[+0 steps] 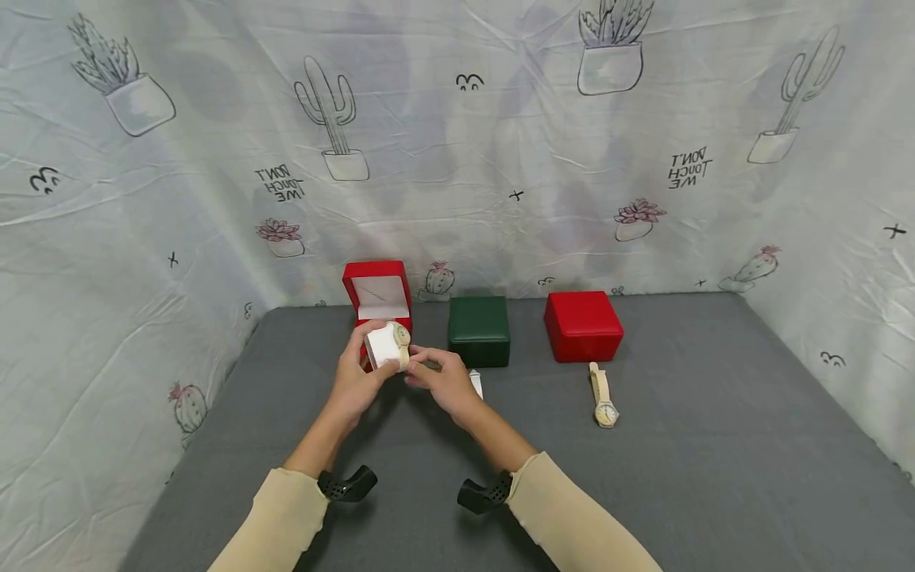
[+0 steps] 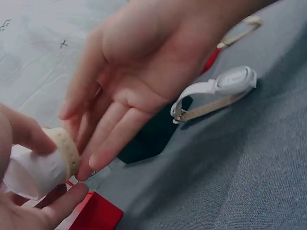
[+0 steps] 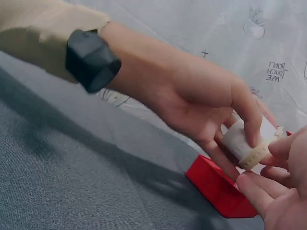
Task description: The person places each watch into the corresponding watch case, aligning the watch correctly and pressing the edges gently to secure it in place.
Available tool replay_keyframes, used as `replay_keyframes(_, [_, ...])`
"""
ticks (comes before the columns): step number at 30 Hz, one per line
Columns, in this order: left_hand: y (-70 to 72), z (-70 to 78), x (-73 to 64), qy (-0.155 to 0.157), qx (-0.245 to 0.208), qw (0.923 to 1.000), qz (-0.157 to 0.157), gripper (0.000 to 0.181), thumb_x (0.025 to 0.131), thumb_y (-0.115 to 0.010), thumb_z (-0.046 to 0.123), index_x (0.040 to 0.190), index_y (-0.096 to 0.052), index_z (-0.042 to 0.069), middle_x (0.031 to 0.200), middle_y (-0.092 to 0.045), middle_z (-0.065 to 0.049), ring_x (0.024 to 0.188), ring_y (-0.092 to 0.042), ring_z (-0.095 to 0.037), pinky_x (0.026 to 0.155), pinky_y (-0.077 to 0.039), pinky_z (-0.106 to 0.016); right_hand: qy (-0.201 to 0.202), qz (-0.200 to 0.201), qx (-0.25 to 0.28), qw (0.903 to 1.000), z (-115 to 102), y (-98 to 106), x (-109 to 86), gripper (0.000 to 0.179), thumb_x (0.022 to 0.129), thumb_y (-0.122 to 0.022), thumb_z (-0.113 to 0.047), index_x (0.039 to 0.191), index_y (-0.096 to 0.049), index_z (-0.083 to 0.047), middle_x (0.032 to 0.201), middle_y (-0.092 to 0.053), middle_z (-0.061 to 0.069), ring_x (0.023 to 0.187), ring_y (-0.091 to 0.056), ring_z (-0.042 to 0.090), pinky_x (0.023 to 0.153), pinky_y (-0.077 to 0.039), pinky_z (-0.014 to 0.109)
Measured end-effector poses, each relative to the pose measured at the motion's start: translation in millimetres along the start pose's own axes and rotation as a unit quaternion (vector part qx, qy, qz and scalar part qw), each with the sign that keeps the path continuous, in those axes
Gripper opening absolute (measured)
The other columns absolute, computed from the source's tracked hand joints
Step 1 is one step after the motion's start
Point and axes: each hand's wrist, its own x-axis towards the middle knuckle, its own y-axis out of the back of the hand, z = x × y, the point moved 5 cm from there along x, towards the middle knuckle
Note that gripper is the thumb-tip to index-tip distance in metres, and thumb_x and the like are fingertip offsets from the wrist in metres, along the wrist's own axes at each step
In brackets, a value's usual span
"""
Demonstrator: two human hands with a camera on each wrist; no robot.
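My left hand [image 1: 355,383] grips a white watch cushion [image 1: 382,348], thumb on one side and fingers on the other. Wrapped round the cushion is a cream-strapped watch [image 1: 403,340], its round dial facing up in the head view. The holed part of its strap [image 2: 68,151] shows in the left wrist view. From the right, my right hand [image 1: 446,383] has its thumb and fingertips at the strap's edges, pinching it. Just behind and below the hands stands an open red watch box [image 1: 377,274] with a white-lined lid; its base is partly hidden by the left hand.
A closed green box [image 1: 479,330] and a closed red box [image 1: 582,326] stand along the back of the grey table [image 1: 686,453]. A white watch [image 2: 235,80] lies beside the right hand, mostly covered in the head view. Another cream watch [image 1: 605,413] lies before the closed red box.
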Motion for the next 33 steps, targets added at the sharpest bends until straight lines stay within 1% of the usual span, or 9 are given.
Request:
replay_keyframes(2, [-3.3,-0.6,0.2,0.005,-0.029,0.9994,-0.021,0.065,0.088,-0.061,-0.004,0.141,-0.034,0.020,0.139,-0.037,-0.012,0.113,-0.050,-0.027,0.080,-0.053,-0.021,-0.002,-0.003,0.010,0.9999,-0.6,1.5,0.3,0.022,0.094,-0.061,-0.008,0.105,-0.066,0.010,0.138,-0.055,0.018,0.109,-0.066,0.031,0.089,-0.055,0.040])
replay_keyframes(6, [-6.3,-2.1,0.0,0.017,-0.093,0.9936,-0.062,0.067,0.089,-0.057,-0.007,0.144,-0.029,0.018,0.140,-0.032,-0.009,0.107,-0.055,-0.023,0.082,-0.056,-0.024,0.015,0.000,-0.019,0.9997,-3.9,8.9,2.8,0.026,0.092,-0.063,-0.008,0.116,-0.065,0.002,0.136,-0.057,0.014,0.112,-0.064,0.032,0.092,-0.055,0.038])
replay_keyframes(10, [-2.8,-2.4,-0.2,0.016,-0.150,0.9836,-0.099,0.067,0.089,-0.057,-0.007,0.145,-0.027,0.017,0.138,-0.033,-0.007,0.105,-0.058,-0.017,0.084,-0.056,-0.026,0.024,-0.056,-0.004,0.9982,-4.8,11.2,5.1,0.048,0.092,-0.064,-0.007,0.138,-0.050,-0.006,0.147,-0.047,0.011,0.130,-0.052,0.033,0.099,-0.051,0.039])
replay_keyframes(12, [-0.4,-2.2,-0.1,0.015,-0.161,0.9799,-0.116,0.068,0.089,-0.058,-0.006,0.146,-0.028,0.017,0.138,-0.035,-0.007,0.105,-0.060,-0.015,0.084,-0.057,-0.028,0.025,-0.087,0.002,0.9959,-4.5,11.0,5.9,0.057,0.092,-0.064,-0.008,0.145,-0.043,-0.010,0.152,-0.042,0.010,0.135,-0.047,0.031,0.103,-0.048,0.040])
replay_keyframes(19, [9.1,-3.9,4.6,0.027,-0.103,0.9821,-0.156,0.078,0.086,-0.071,0.004,0.150,-0.031,0.022,0.140,-0.042,-0.012,0.104,-0.064,-0.017,0.082,-0.058,-0.040,0.045,-0.136,-0.009,0.9897,-6.2,12.7,3.6,0.065,0.092,-0.063,-0.010,0.150,-0.035,-0.020,0.155,-0.036,0.005,0.136,-0.045,0.029,0.105,-0.045,0.040])
replay_keyframes(23, [11.4,0.4,5.1,0.041,-0.064,0.9823,-0.171,0.078,0.082,-0.074,0.005,0.148,-0.037,0.024,0.142,-0.040,-0.013,0.105,-0.064,-0.025,0.081,-0.058,-0.045,0.057,-0.137,-0.034,0.9883,-8.1,14.4,1.8,0.066,0.091,-0.065,-0.010,0.150,-0.037,-0.019,0.155,-0.036,0.005,0.133,-0.049,0.029,0.102,-0.048,0.039])
replay_keyframes(26, [11.3,5.0,5.0,0.039,-0.034,0.9824,-0.179,0.077,0.081,-0.076,0.006,0.146,-0.040,0.026,0.142,-0.042,-0.014,0.107,-0.065,-0.029,0.079,-0.058,-0.045,0.076,-0.125,-0.078,0.9861,-10.2,14.7,0.6,0.066,0.089,-0.067,-0.012,0.149,-0.039,-0.018,0.154,-0.039,0.006,0.128,-0.054,0.028,0.098,-0.050,0.036])
replay_keyframes(30, [10.6,7.7,4.2,0.030,-0.005,0.9814,-0.189,0.079,0.081,-0.076,0.006,0.148,-0.039,0.026,0.141,-0.045,-0.019,0.109,-0.065,-0.032,0.079,-0.059,-0.043,0.099,-0.118,-0.139,0.9782,-11.2,13.7,-0.5,0.068,0.087,-0.070,-0.016,0.148,-0.039,-0.018,0.153,-0.040,0.007,0.124,-0.057,0.028,0.095,-0.053,0.034])
replay_keyframes(33, [7.1,8.0,3.4,0.028,-0.005,0.9781,-0.206,0.078,0.088,-0.068,0.005,0.152,-0.029,0.026,0.149,-0.036,-0.017,0.118,-0.058,-0.036,0.084,-0.057,-0.042,0.105,-0.121,-0.145,0.9765,-11.9,17.0,-0.6,0.069,0.087,-0.069,-0.016,0.149,-0.038,-0.017,0.154,-0.039,0.008,0.124,-0.057,0.029,0.094,-0.053,0.033])
